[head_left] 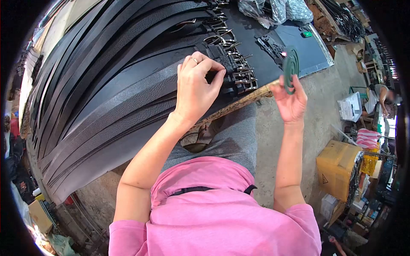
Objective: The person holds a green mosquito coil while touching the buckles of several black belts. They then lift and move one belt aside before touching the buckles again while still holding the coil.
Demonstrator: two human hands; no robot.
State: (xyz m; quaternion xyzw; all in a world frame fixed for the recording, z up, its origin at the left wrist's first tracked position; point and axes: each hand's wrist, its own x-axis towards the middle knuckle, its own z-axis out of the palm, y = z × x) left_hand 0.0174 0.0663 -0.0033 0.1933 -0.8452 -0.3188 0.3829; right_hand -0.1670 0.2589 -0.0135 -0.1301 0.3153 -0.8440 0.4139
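My right hand (290, 100) holds up a green spiral mosquito coil (291, 70), gripped between thumb and fingers beside the table's edge. The coil is slightly blurred, and a small bright spot shows at its left rim. My left hand (196, 83) is over the black leather belts (124, 100), close to their buckle ends. Its thumb and forefinger tips come together in a pinch; whatever lies between them, if anything, is hidden. Metal buckles (245, 77) line up just right of the left fingertips.
The belts fan out across a dark-topped table (252, 40). Farther along it lie black metal pieces (271, 47), a small green object (306, 34) and clear plastic wrapping (277, 13). A cardboard box (338, 168) stands on the floor at right. Another person (384, 100) is beyond.
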